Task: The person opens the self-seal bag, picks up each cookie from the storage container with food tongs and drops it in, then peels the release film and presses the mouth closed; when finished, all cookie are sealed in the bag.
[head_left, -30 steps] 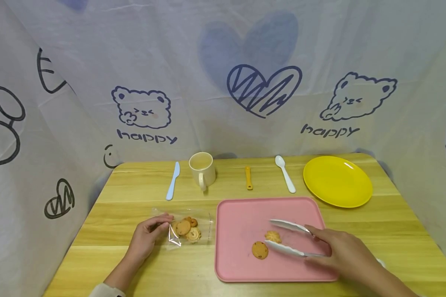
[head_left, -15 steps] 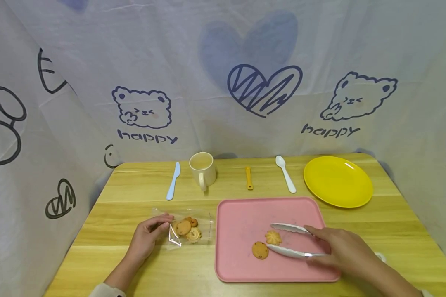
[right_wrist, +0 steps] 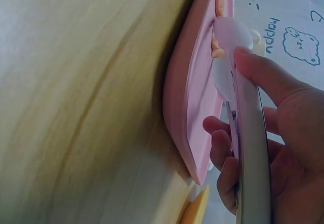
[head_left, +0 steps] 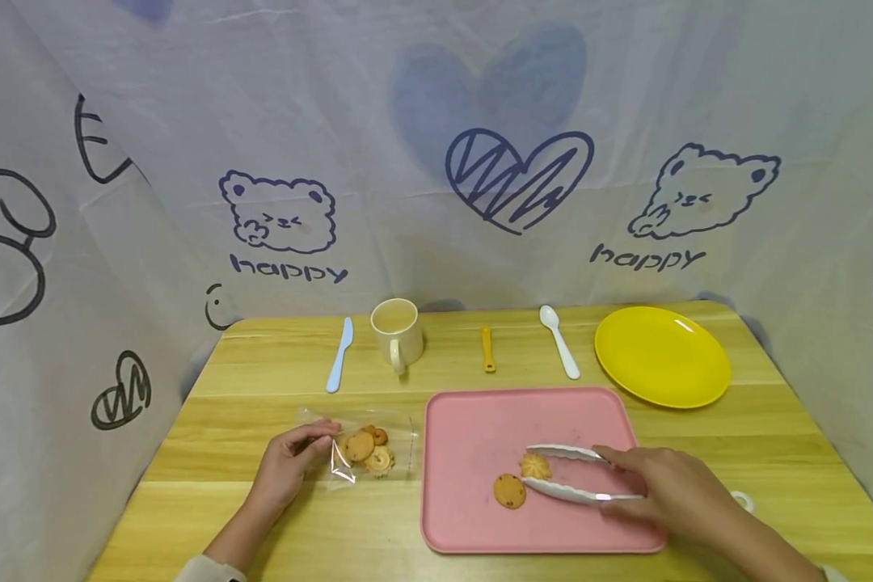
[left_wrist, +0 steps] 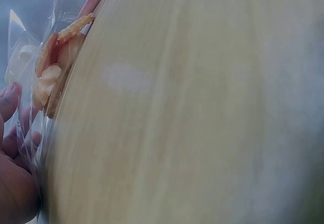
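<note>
My left hand [head_left: 284, 465] holds the left edge of a clear plastic bag [head_left: 403, 444] lying on the table, with several cookies [head_left: 360, 444] inside; the left wrist view shows the bag [left_wrist: 30, 72] between thumb and fingers. On the right, my right hand [head_left: 672, 489] grips white-tipped metal tongs [head_left: 563, 491]. Their two arms stand apart, one on either side of a flower-shaped cookie [head_left: 534, 466] on the pink tray [head_left: 473, 428]. A round cookie [head_left: 509, 491] with dark bits lies just left of the tong tips. In the right wrist view, thumb and fingers wrap the tongs [right_wrist: 248, 122].
Along the back lie a light blue knife [head_left: 339, 354], a cream mug [head_left: 396, 333], a small yellow-orange handled utensil [head_left: 487, 349] and a white spoon [head_left: 559, 341]. A yellow plate [head_left: 662, 356] sits at the back right. A white ring-like piece [head_left: 744, 501] shows behind the right wrist.
The tongs have shifted slightly toward me, and their tips have come a little closer together around the flower-shaped cookie. My left hand and the bag have stayed put.
</note>
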Available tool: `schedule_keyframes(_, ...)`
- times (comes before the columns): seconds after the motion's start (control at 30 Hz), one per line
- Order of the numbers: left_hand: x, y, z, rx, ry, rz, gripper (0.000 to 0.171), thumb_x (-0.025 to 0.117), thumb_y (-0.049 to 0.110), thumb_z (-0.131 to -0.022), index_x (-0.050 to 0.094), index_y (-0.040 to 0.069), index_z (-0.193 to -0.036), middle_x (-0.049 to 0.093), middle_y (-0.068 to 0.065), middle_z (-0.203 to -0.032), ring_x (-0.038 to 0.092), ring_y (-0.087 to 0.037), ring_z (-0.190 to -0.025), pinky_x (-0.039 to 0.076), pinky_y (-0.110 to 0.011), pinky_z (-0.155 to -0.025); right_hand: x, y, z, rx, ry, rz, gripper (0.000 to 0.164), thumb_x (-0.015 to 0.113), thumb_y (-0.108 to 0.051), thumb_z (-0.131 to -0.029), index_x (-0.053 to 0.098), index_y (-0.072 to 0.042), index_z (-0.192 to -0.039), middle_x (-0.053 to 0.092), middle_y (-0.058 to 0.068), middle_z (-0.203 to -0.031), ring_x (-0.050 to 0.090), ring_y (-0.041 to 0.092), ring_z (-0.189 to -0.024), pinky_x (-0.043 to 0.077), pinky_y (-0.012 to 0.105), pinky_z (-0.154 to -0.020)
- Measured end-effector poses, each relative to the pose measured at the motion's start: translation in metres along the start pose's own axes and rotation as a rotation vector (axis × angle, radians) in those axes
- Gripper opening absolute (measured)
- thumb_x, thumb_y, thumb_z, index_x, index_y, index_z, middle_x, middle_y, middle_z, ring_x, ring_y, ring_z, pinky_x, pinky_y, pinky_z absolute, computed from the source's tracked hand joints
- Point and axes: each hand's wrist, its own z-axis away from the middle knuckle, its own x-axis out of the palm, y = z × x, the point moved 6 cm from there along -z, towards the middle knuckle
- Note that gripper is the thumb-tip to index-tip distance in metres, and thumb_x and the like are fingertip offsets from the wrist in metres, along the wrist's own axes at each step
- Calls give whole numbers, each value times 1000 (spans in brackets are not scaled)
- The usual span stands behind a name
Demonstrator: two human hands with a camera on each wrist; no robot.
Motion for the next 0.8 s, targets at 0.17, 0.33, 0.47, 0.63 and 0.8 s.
schedule_keyframes(0.17,1,-1,1,-4,-1,7,21,70,3,-97,73,-11,-111,76,-13,-116,58,2,-126,45,-9,-105,1,1,0,1,-2,3,68,84,-61,-77,71,-26,-133,39,-18,-66,37,2,-65,32,24,-60)
schedule_keyframes(0.33,1,-2,1,-4,-2,10,21,70,3,-97,73,-11,-112,76,-12,-116,58,2,-126,45,-10,-105,1,2,-1,-8,9,-5,68,83,-62,-77,72,-25,-133,46,-21,-69,38,1,-65,33,23,-60)
schedule_keyframes(0.47,1,-3,1,-10,-1,7,21,70,4,-97,73,-11,-112,76,-13,-117,58,3,-126,45,-9,-105,-1,2,-2,-12,18,-12,68,84,-60,-77,72,-24,-133,44,-19,-68,37,1,-63,32,23,-60)
schedule_keyframes(0.63,1,-3,1,-16,-1,2,21,70,4,-97,73,-10,-112,75,-16,-118,57,3,-125,44,-9,-105,-4,3,-4,-34,42,-16,66,85,-57,-78,71,-23,-134,40,-18,-67,35,1,-62,30,22,-58)
schedule_keyframes(0.8,1,-3,1,-13,0,2,21,70,4,-97,73,-10,-112,75,-17,-118,58,2,-126,43,-9,-106,-7,1,-11,-52,40,-31,65,85,-56,-80,71,-23,-134,48,-19,-71,39,-1,-64,33,22,-57)
